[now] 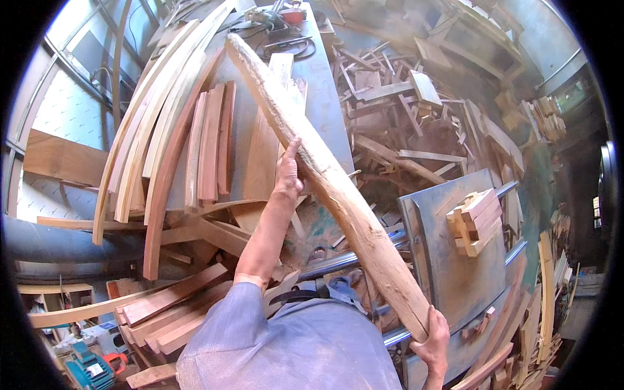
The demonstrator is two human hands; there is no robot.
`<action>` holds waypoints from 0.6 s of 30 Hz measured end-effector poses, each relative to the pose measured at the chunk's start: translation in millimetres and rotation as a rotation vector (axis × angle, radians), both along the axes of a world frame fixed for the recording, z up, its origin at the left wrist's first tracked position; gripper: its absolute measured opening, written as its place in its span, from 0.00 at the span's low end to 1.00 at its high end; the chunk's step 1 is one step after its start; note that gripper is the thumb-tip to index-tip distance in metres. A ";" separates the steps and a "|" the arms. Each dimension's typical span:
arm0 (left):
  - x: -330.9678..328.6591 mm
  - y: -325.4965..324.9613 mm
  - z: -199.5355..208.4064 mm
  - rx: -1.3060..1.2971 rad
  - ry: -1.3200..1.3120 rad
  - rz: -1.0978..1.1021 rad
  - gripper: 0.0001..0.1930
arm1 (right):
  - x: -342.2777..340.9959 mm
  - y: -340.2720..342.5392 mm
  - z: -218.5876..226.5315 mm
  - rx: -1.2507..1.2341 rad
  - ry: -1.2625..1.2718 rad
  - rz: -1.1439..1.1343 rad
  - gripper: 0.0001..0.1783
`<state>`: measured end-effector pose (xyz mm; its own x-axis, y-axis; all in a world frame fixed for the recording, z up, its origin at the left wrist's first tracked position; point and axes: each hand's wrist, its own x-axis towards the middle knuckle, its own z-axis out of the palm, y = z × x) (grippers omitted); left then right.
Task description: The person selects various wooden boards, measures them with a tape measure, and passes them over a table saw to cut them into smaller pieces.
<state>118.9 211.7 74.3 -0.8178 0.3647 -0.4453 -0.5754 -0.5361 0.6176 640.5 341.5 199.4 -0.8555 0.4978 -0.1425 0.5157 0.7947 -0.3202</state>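
Note:
I hold a long rough wooden plank (325,175) slanted over a grey metal machine table (325,97). My left hand (288,172) grips its left edge near the middle, arm stretched forward. At the plank's near end, low on the right, my right hand (432,341) clasps it from below. The plank's far end reaches up toward the top of the table.
Long curved wooden strips (156,123) and reddish boards (211,143) lie on the table's left. Short wood blocks (478,221) sit on a metal sliding plate (448,260). Scrap offcuts (416,117) cover the floor right. Power tools (88,367) lie lower left; cables (286,42) lie at the table's far end.

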 end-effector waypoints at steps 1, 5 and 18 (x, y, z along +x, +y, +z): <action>14.3 6.3 21.8 0.036 -0.029 0.034 0.37 | 12.2 -2.8 -6.1 0.037 -0.012 -0.041 0.54; 41.2 14.7 40.2 0.099 0.012 -0.052 0.42 | 50.7 -16.1 -27.7 0.178 -0.005 -0.153 0.54; 148.1 82.0 38.3 0.128 0.140 -0.267 0.34 | 151.6 -104.4 -67.9 0.379 -0.089 -0.748 0.48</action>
<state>267.0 293.7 112.6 -0.7357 0.6203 -0.2719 -0.6205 -0.4564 0.6377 792.1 237.1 131.5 -0.2746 0.9566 0.0974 0.9597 0.2790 -0.0338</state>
